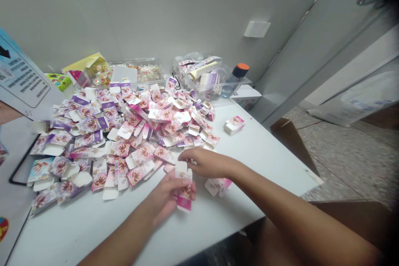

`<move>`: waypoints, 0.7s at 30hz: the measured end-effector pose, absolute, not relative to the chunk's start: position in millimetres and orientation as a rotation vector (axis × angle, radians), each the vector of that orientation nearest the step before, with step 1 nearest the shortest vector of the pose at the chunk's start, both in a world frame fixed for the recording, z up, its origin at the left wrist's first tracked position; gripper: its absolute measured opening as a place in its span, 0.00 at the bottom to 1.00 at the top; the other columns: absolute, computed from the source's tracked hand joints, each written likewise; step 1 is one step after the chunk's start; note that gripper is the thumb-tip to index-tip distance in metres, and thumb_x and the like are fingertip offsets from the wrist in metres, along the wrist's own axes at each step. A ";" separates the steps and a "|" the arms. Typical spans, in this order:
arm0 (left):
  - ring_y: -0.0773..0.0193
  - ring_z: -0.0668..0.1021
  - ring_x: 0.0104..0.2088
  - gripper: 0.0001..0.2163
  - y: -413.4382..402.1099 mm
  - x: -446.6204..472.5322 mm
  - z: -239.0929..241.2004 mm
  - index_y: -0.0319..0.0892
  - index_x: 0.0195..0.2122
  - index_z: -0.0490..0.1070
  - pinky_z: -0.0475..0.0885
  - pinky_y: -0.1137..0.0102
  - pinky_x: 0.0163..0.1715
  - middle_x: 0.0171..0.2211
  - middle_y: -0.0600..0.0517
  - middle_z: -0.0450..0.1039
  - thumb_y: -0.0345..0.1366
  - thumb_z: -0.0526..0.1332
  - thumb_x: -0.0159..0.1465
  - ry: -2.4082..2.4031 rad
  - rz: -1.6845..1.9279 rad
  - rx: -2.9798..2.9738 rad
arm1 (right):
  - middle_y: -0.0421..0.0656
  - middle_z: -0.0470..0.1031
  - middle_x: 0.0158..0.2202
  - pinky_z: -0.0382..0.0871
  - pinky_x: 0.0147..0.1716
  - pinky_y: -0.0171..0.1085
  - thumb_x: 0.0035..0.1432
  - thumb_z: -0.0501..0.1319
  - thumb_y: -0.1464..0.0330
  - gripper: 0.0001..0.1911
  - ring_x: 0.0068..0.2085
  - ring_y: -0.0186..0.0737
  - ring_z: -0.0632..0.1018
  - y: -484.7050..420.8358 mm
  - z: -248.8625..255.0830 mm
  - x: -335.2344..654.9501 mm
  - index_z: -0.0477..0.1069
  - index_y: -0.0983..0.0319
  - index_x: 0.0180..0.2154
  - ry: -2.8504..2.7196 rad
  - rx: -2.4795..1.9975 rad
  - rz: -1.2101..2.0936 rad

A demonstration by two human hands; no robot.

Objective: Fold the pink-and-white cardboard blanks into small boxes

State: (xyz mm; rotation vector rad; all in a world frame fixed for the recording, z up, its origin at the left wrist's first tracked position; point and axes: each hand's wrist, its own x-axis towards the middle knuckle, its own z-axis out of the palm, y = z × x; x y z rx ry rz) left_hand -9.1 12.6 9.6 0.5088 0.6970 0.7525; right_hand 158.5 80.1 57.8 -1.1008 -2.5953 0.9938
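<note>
My left hand (168,197) is closed round a small pink-and-white cardboard box (183,203), thumb across its front. The box is held above the table's near part, its white upper flap standing open and its magenta end pointing down toward me. My right hand (204,162) is at the top of the same box, fingers bent and closed at the open flap; its fingertips are partly hidden. Just beyond both hands lies a large heap of similar small boxes (140,129), pink and purple, many with open flaps. Under my right forearm lie more pink boxes (215,186).
One or more pink boxes (234,125) lie apart at the right. Behind the heap stand a clear tray of small glittering packets (148,71), a bin of papers (202,70) and a bottle with an orange cap (235,79). A printed board (25,79) leans in at left.
</note>
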 end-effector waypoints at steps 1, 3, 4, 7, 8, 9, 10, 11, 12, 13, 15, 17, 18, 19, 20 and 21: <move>0.67 0.75 0.23 0.06 12.7 -8.7 8.8 0.38 0.31 0.68 0.67 0.72 0.27 0.24 0.50 0.74 0.32 0.65 0.56 0.717 0.746 0.536 | 0.48 0.77 0.43 0.66 0.35 0.35 0.54 0.51 0.80 0.18 0.38 0.39 0.75 80.2 56.5 158.0 0.74 0.64 0.43 -2.607 -1.109 0.987; 0.70 0.73 0.21 0.08 13.0 -7.9 6.9 0.38 0.28 0.67 0.66 0.74 0.24 0.22 0.52 0.72 0.35 0.66 0.56 0.757 0.728 0.580 | 0.47 0.78 0.40 0.65 0.33 0.34 0.54 0.52 0.79 0.17 0.36 0.39 0.75 80.1 53.4 156.4 0.74 0.64 0.42 -2.638 -1.113 0.981; 0.71 0.71 0.19 0.09 13.2 -7.5 6.0 0.39 0.28 0.67 0.65 0.75 0.22 0.20 0.53 0.71 0.36 0.66 0.56 0.779 0.714 0.592 | 0.46 0.78 0.39 0.64 0.32 0.34 0.54 0.52 0.79 0.17 0.35 0.38 0.75 80.1 51.5 155.5 0.74 0.64 0.41 -2.653 -1.113 0.979; 0.72 0.70 0.17 0.11 13.8 -7.1 4.0 0.40 0.29 0.65 0.65 0.76 0.20 0.19 0.55 0.70 0.37 0.68 0.55 0.834 0.682 0.593 | 0.47 0.77 0.38 0.62 0.31 0.33 0.53 0.53 0.79 0.16 0.35 0.38 0.74 80.8 44.7 153.1 0.74 0.63 0.41 -2.685 -1.119 0.947; 0.72 0.70 0.17 0.12 13.9 -7.1 3.5 0.40 0.30 0.65 0.65 0.76 0.20 0.19 0.56 0.70 0.37 0.68 0.54 0.841 0.682 0.591 | 0.47 0.77 0.39 0.61 0.31 0.33 0.52 0.53 0.79 0.17 0.36 0.39 0.74 81.1 42.4 152.5 0.73 0.63 0.42 -2.691 -1.126 0.930; 0.72 0.70 0.17 0.12 14.0 -7.2 3.2 0.41 0.29 0.64 0.65 0.76 0.20 0.19 0.56 0.70 0.37 0.68 0.54 0.843 0.681 0.593 | 0.48 0.77 0.39 0.61 0.31 0.33 0.52 0.54 0.79 0.18 0.36 0.39 0.73 81.5 40.4 152.0 0.73 0.63 0.43 -2.696 -1.134 0.912; 0.72 0.69 0.17 0.12 14.0 -7.3 2.8 0.41 0.29 0.64 0.65 0.76 0.19 0.19 0.56 0.69 0.37 0.68 0.54 0.844 0.679 0.596 | 0.48 0.77 0.40 0.60 0.31 0.33 0.51 0.54 0.79 0.19 0.36 0.40 0.73 81.8 38.7 151.7 0.73 0.63 0.44 -2.700 -1.142 0.897; 0.73 0.69 0.17 0.13 13.9 -7.3 2.6 0.41 0.28 0.63 0.65 0.77 0.19 0.19 0.56 0.69 0.38 0.68 0.54 0.842 0.673 0.602 | 0.48 0.76 0.40 0.60 0.31 0.33 0.51 0.54 0.79 0.19 0.36 0.40 0.73 82.0 37.3 151.4 0.72 0.63 0.45 -2.704 -1.150 0.885; 0.73 0.69 0.16 0.13 13.7 -7.3 2.3 0.41 0.28 0.63 0.64 0.77 0.19 0.18 0.56 0.69 0.38 0.68 0.55 0.838 0.665 0.609 | 0.48 0.76 0.40 0.59 0.30 0.33 0.51 0.54 0.80 0.20 0.36 0.40 0.73 82.1 36.3 151.2 0.72 0.63 0.46 -2.706 -1.157 0.875; 0.73 0.69 0.16 0.13 13.6 -7.1 2.0 0.41 0.28 0.63 0.64 0.77 0.18 0.18 0.56 0.69 0.39 0.67 0.55 0.835 0.662 0.610 | 0.48 0.76 0.39 0.59 0.30 0.33 0.52 0.54 0.80 0.20 0.36 0.40 0.73 82.0 35.5 150.9 0.71 0.63 0.46 -2.708 -1.162 0.867; 0.71 0.70 0.16 0.12 13.5 -6.4 1.4 0.42 0.31 0.63 0.65 0.76 0.19 0.18 0.56 0.70 0.40 0.66 0.56 0.836 0.666 0.585 | 0.47 0.75 0.39 0.58 0.30 0.33 0.52 0.54 0.79 0.18 0.35 0.40 0.72 81.9 33.8 150.1 0.71 0.63 0.45 -2.714 -1.164 0.856; 0.69 0.71 0.17 0.12 13.9 -5.3 0.8 0.42 0.35 0.63 0.66 0.75 0.19 0.19 0.55 0.71 0.41 0.64 0.58 0.842 0.689 0.522 | 0.46 0.74 0.38 0.58 0.31 0.33 0.53 0.55 0.78 0.16 0.36 0.40 0.72 82.0 31.7 148.6 0.70 0.62 0.44 -2.719 -1.158 0.851; 0.67 0.72 0.17 0.11 14.4 -4.6 0.4 0.42 0.36 0.64 0.67 0.74 0.19 0.19 0.54 0.72 0.42 0.63 0.59 0.846 0.703 0.484 | 0.46 0.74 0.39 0.58 0.31 0.33 0.54 0.56 0.78 0.15 0.37 0.40 0.72 82.1 30.5 147.7 0.69 0.62 0.43 -2.720 -1.155 0.849; 0.66 0.73 0.18 0.10 15.0 -4.0 0.2 0.41 0.35 0.65 0.68 0.73 0.19 0.19 0.52 0.72 0.42 0.61 0.60 0.848 0.714 0.448 | 0.45 0.73 0.39 0.58 0.31 0.33 0.54 0.56 0.78 0.13 0.37 0.40 0.72 82.4 29.3 146.6 0.69 0.62 0.42 -2.721 -1.154 0.848; 0.65 0.73 0.18 0.10 15.6 -3.4 0.1 0.40 0.34 0.66 0.69 0.72 0.20 0.19 0.51 0.73 0.42 0.60 0.60 0.848 0.721 0.417 | 0.45 0.73 0.39 0.58 0.31 0.33 0.54 0.56 0.78 0.12 0.37 0.40 0.71 82.7 28.3 145.4 0.68 0.62 0.41 -2.722 -1.156 0.847; 0.64 0.74 0.18 0.09 16.1 -2.8 0.3 0.40 0.32 0.67 0.69 0.71 0.20 0.19 0.49 0.73 0.41 0.59 0.61 0.848 0.731 0.390 | 0.45 0.72 0.38 0.57 0.31 0.33 0.54 0.56 0.77 0.11 0.36 0.40 0.71 83.0 27.5 144.3 0.68 0.62 0.41 -2.723 -1.160 0.846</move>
